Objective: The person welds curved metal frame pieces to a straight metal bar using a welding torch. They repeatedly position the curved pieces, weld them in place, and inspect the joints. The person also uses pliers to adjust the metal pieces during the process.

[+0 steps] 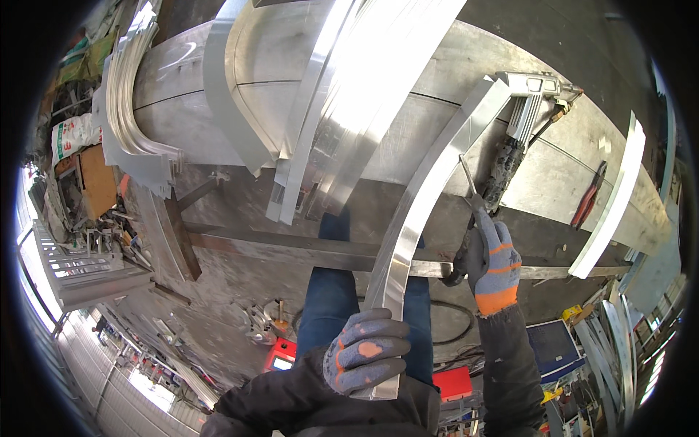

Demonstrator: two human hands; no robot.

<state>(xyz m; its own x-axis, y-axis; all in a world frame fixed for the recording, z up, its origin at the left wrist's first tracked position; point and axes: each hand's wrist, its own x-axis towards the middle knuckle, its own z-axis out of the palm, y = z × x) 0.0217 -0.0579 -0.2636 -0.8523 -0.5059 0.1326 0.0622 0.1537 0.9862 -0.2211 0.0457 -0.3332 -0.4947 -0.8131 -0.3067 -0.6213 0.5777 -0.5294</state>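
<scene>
A long channel-shaped strip of shiny bent sheet metal (422, 186) runs from my lap out over the metal table. My left hand (366, 349), in a grey and orange glove, is wrapped around its near end. My right hand (495, 262), gloved alike, pinches a thin metal rod (467, 175) whose tip meets the strip's right edge. Just beyond those fingers a torch-like tool (518, 124) with a dark wrapped grip and silver head lies on the table, its head near the strip's far end. Red-handled pliers (588, 197) lie farther right.
The metal table (408, 124) holds several long sheet strips (349, 95) at centre and a stack of curved strips (120, 109) at left. A pale strip (611, 197) overhangs its right side. Below are a steel beam (284, 247), a red box (453, 384) and a dark cable (466, 320).
</scene>
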